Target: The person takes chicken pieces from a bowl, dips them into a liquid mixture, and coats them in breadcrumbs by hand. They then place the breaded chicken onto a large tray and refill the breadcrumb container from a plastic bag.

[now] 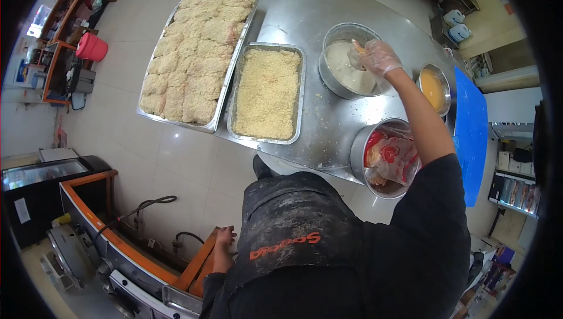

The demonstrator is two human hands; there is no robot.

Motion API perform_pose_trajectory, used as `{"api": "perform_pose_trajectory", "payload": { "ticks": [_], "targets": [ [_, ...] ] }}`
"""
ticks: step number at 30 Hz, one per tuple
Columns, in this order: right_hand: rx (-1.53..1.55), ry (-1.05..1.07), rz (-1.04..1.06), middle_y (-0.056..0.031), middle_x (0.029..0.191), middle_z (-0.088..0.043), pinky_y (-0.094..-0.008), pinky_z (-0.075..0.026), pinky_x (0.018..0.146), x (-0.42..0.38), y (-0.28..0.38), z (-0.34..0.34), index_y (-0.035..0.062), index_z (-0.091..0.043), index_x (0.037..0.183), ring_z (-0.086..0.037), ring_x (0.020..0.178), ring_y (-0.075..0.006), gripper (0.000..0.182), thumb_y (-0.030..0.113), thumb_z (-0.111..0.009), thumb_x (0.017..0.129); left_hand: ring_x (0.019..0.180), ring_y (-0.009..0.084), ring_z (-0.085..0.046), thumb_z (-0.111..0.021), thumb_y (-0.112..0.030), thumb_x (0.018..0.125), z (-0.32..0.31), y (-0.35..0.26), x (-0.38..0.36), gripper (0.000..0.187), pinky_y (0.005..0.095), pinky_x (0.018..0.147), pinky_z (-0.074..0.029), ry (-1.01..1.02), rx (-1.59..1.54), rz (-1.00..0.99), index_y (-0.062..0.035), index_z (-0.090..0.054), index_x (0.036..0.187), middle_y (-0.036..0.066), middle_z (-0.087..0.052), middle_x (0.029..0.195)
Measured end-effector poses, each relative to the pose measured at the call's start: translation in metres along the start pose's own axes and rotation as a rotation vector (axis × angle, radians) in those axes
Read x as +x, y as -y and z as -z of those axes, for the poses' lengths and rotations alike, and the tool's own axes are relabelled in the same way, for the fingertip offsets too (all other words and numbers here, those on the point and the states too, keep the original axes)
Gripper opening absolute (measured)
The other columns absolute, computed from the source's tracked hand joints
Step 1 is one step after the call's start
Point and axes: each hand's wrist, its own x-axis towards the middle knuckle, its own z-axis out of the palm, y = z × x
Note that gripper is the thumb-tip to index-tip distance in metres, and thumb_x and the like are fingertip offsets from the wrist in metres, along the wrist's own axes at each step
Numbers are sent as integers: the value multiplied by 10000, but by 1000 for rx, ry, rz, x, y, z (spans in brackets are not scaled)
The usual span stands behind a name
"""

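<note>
My right hand (378,58), in a clear plastic glove, is over a round metal pot (333,84) of white flour-like powder (346,61). Its fingers are closed at a pale, coated piece whose kind I cannot make out. My bare left hand (224,237) hangs low by an orange wooden frame (196,266), its fingers loosely apart and holding nothing. Nearer me, a second metal pot (359,149) contains a plastic bag (394,157) with red print and some raw-looking meat. A metal bowl (448,93) of orange-yellow liquid (433,89) sits beyond my right forearm.
On the steel table (293,8), a large tray (220,105) carries breaded slabs (196,55) in rows. Beside it stands a smaller tray (301,84) of yellow crumbs (267,93). A blue panel (471,125) lies at the right. A pink bucket (92,46) is far left.
</note>
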Motion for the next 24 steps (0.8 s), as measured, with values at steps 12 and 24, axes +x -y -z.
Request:
{"api": "perform_pose_trajectory", "payload": {
  "ticks": [12,24],
  "targets": [
    [375,-116,156,-66,724,-646,-317,-479,628,-66,73,34,44,-672,811,-608,707,-130,243,267,-600,878,591,208,-579,-531,-351,921,50,-20,-9,430,359,524,-453,-58,42,-31,6,-600,1148,129,-692,904],
    [-105,20,424,-206,1087,-572,-417,-497,838,-26,167,-134,56,-526,1123,-578,965,-331,455,154,-678,705,597,193,-568,-577,-323,919,145,-53,9,382,321,477,-426,-143,-107,-98,1,-590,1121,135,-663,886]
  ]
}}
